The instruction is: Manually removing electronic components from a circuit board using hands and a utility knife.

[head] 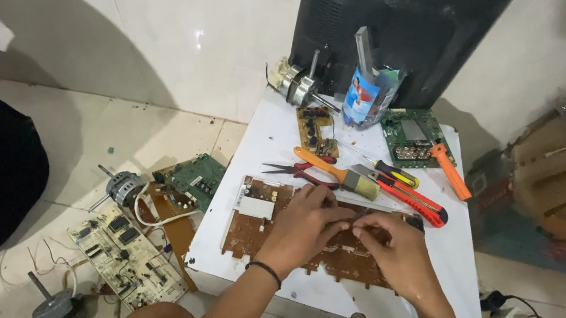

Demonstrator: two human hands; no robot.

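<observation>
Lying flat near the front edge of the white table [267, 141], the brown circuit board [251, 232] sits directly under both hands, which meet over its middle — the left hand [302, 227] curled with fingertips pressed onto the board, the right hand [397, 255] pinched shut on something too small to make out. Just behind the board lie orange-handled pliers [305, 166], a paintbrush [352, 182] and a red utility knife [418, 201] — a green circuit board [413, 136] farther back.
</observation>
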